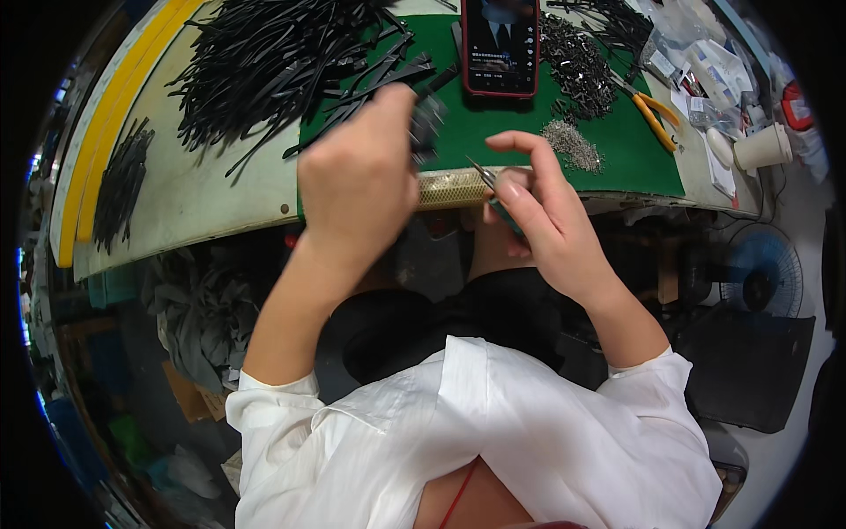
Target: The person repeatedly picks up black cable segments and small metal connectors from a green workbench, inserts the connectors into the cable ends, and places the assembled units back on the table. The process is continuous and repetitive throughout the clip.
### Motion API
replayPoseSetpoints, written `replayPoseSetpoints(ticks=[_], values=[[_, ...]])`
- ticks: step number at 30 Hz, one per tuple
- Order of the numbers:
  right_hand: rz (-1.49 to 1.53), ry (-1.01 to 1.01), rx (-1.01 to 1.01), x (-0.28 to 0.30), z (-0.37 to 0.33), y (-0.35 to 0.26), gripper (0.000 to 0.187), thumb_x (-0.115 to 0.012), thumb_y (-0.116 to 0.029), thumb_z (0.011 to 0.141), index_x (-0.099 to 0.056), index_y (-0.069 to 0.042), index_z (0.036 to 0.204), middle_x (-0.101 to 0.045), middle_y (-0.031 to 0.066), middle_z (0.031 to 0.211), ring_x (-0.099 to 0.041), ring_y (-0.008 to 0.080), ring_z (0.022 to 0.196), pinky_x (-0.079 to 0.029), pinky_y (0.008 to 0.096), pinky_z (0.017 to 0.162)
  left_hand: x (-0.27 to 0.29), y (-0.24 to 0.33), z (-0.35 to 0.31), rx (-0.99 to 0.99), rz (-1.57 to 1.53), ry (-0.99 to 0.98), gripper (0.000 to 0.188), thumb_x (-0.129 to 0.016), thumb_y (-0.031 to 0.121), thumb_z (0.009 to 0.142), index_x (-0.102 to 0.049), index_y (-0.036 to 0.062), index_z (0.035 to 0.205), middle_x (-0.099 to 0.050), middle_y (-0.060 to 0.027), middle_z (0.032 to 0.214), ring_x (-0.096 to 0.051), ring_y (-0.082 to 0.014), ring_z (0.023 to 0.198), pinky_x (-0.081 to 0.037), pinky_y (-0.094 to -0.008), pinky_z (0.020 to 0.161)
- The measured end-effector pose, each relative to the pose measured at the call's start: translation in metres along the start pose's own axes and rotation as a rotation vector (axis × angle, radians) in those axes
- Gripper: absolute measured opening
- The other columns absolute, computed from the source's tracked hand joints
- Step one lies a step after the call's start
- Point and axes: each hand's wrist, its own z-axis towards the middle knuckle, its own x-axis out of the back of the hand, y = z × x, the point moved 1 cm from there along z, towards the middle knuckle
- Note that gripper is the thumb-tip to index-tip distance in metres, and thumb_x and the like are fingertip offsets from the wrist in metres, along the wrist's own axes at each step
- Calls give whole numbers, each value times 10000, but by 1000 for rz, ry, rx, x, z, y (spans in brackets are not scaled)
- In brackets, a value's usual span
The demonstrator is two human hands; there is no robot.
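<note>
A phone (500, 46) lies on the green mat (634, 150), beyond the fingers. Left of them spreads a heap of black strips (273, 57); right of them sit a small pile of metal bits (573, 145), orange-handled pliers (654, 110) and a paper cup (762, 147). A fan (765, 273) stands lower right.

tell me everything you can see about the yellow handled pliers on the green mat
The yellow-handled pliers lie flat on the green mat near its right edge, untouched by either hand. Two slim yellow grips angle toward the lower right; the dark metal head points to the upper left, toward a heap of small dark metal parts. Whether the jaws are shut is unclear.
</note>
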Motion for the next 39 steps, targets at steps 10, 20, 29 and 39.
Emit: replayPoseSetpoints(ticks=[10,20,29,39], values=[[-62,128,-78,56,-13,14,416,-628,-160,934,-462,-45,1297,-572,5,815,-491,47,575,-416,202,513,-56,-60,69,-20,303,-419,262,-775,308,791,-717,94,930,-702,-143,831,-692,-337,803,-554,-451,716],[-834,-74,190,95,1,15,301,-629,-96,835,-562,-52,1126,-554,102,964,-592,256,903,-477,360,807,-26,-76,79,3,109,-144,263,-697,334,911,-714,78,966,-668,-96,692,-646,-258,633,-486,-350,607],[-949,-153,176,86,15,9,249,-611,-84,831,-562,-52,1073,-623,143,1022,-625,337,969,-504,422,843,14,-36,56,120,-566,-109,184,-727,147,894,-706,23,1029,-633,-60,690,-578,-72,631,-434,-246,581],[-845,-34,117,106,-1,15,293,-623,-112,848,-558,-46,1127,-621,157,1065,-616,335,1007,-493,407,887,15,-14,-9,659,-1240,-371,275,-623,60,901,-578,21,1169,-646,-22,784,-554,-32,663,-323,-167,517]])
